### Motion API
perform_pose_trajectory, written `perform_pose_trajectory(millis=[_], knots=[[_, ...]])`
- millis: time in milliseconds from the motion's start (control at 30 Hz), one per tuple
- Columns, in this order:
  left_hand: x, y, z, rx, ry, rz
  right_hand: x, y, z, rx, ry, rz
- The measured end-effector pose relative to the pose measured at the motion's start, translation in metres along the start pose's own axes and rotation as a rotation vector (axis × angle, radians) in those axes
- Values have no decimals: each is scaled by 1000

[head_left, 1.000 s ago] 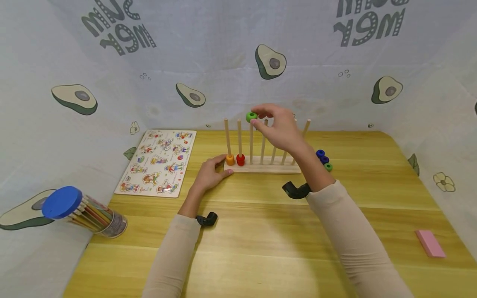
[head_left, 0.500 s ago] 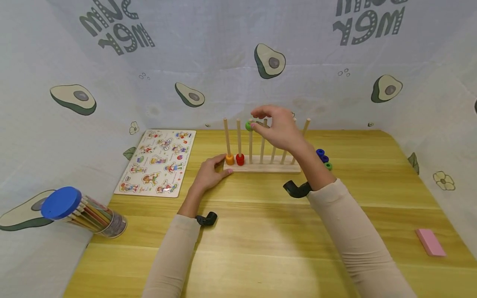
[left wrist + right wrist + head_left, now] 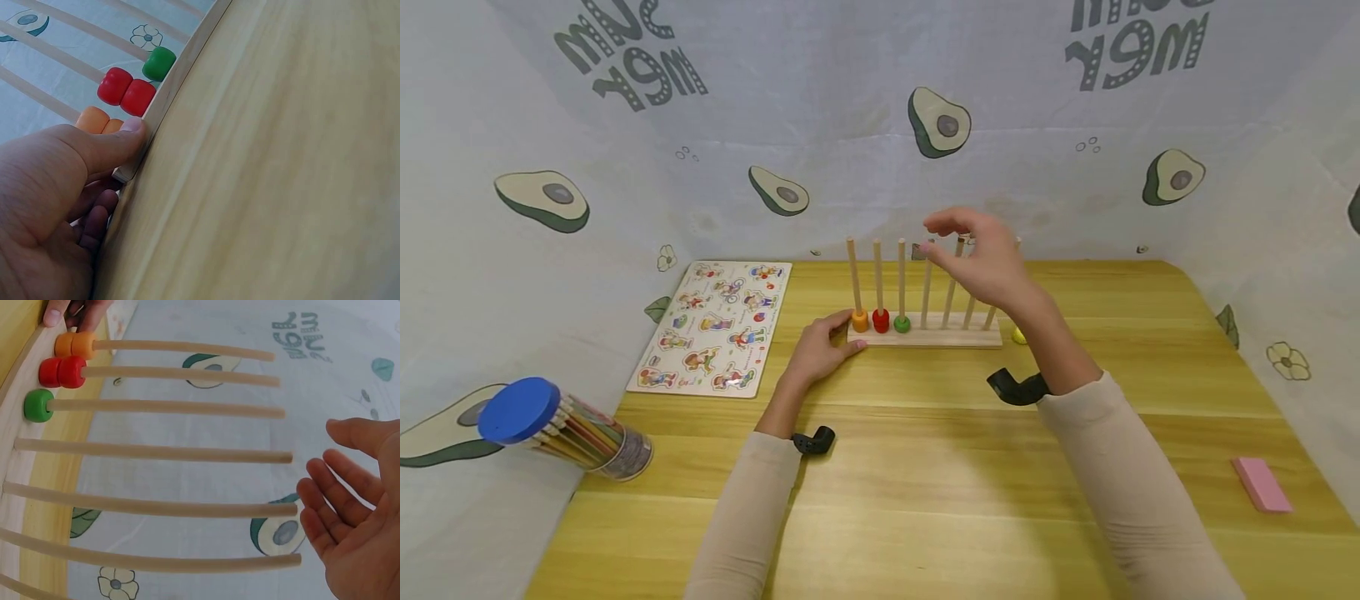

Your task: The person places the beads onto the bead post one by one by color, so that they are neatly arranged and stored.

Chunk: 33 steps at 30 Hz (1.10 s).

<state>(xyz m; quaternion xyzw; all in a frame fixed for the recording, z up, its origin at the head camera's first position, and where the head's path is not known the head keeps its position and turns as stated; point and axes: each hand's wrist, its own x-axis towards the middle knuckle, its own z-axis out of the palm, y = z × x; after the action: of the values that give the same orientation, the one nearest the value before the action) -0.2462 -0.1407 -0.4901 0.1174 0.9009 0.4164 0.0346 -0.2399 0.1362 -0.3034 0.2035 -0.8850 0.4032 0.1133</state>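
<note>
A wooden peg rack with several upright pegs stands on the table. My left hand grips its left end, thumb on the front and fingers behind. Two orange beads sit at the foot of the first peg, two red beads on the second. One green bead rests at the foot of the third peg. My right hand hovers near the peg tops with fingers apart, and nothing is in it. In the right wrist view the right hand is beyond the peg tips, not touching them.
A yellow bead lies by the rack's right end, partly behind the right arm. A picture puzzle board lies at left, near a blue-lidded jar of pencils. A pink block is at the right.
My right hand has let go of the green bead, which dropped down the third peg to the base. The right hand has shifted to the right. My left hand stays on the rack.
</note>
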Motion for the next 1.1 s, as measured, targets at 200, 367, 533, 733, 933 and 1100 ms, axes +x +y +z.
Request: perform_pose_trajectory(millis=[200,367,533,733,933,1100], knots=[[1,0,1,6,0,19,-22,9,-20,46,137,-36],[1,0,1,15,3,22,-50,26,-39,59,202,28],[0,1,1,16,7,29,-75,53,-50,23,220,104],[0,-1,1,9,8,17,-97,89,-55,-67,173,212],[0,-1,2,17,10,12,-114,120,-57,-98,123,288],[1,-1,2,20,5,14,-124,145,-57,-117,74,331]])
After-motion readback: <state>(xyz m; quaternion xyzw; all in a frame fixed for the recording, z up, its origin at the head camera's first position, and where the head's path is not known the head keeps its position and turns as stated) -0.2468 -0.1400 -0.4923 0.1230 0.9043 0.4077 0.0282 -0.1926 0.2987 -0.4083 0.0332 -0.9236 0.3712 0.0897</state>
